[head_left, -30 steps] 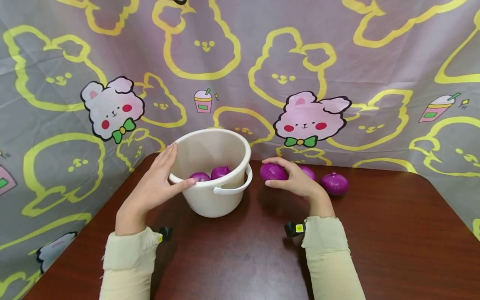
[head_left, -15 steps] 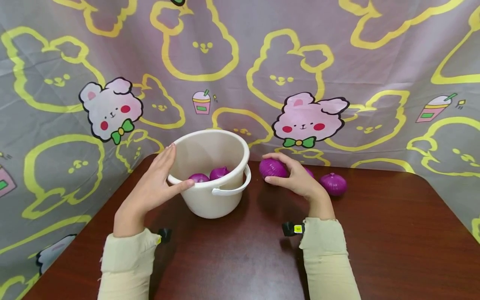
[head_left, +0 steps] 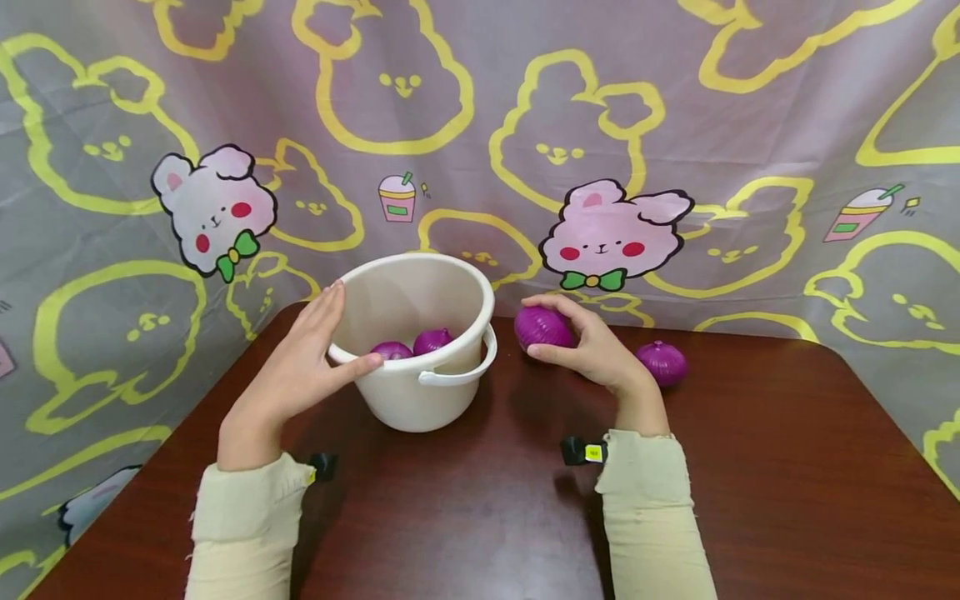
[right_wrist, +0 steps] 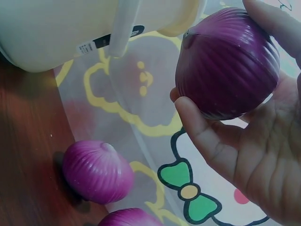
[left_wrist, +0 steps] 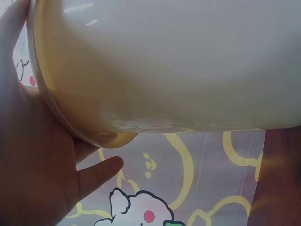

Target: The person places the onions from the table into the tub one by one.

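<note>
My left hand [head_left: 296, 362] holds the rim of a cream plastic bucket [head_left: 422, 400], thumb over the front edge and fingers along the left side. In the left wrist view the bucket's wall [left_wrist: 178, 70] fills most of the picture beside that hand [left_wrist: 35, 155]. Two purple onions [head_left: 432, 340] lie inside the bucket. To its right, my right hand [head_left: 596, 354] grips another purple onion [head_left: 542, 327] between thumb and fingers. The right wrist view shows this onion [right_wrist: 228, 66] held above the table by the hand [right_wrist: 254, 146].
One onion [head_left: 662, 364] sits on the brown table [head_left: 780, 467] right of my right hand. The right wrist view shows a second onion [right_wrist: 131, 218] close by it. The bucket's white handle [head_left: 459, 377] hangs at its front right. A patterned curtain [head_left: 450, 92] stands behind.
The onion in my right hand has risen slightly, and the onion behind that hand is now hidden in the head view. My left hand stays on the bucket's rim.
</note>
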The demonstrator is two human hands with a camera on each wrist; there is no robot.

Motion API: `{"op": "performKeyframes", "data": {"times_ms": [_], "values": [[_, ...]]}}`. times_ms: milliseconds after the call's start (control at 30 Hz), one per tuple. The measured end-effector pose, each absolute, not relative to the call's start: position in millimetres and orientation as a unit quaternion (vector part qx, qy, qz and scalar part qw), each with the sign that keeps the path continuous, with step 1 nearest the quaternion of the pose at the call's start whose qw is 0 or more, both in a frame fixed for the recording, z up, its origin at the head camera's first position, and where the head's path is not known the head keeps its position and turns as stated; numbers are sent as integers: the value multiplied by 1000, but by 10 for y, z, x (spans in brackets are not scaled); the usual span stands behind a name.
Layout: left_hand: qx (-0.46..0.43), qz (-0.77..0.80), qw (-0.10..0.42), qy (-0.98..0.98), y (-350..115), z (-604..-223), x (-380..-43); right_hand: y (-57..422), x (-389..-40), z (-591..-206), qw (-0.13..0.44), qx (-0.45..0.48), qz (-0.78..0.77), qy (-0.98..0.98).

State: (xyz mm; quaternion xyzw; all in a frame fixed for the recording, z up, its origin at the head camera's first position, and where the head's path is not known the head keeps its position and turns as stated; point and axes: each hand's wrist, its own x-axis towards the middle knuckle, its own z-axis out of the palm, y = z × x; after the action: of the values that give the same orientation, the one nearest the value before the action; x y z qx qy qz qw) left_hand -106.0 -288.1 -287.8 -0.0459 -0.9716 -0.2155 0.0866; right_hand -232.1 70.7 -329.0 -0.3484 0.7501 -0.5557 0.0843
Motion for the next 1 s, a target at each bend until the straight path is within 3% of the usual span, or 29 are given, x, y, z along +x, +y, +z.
{"op": "performKeyframes", "data": {"times_ms": [500, 1000], "values": [[-50, -207, 87, -973, -2864, -2836, -1069, 818, -2212, -3163, 66, -341, -571, 744], [-47, -206, 85, -974, -2896, -2868, -1051, 759, -2030, -2953, 55, -403, -564, 719]]}}
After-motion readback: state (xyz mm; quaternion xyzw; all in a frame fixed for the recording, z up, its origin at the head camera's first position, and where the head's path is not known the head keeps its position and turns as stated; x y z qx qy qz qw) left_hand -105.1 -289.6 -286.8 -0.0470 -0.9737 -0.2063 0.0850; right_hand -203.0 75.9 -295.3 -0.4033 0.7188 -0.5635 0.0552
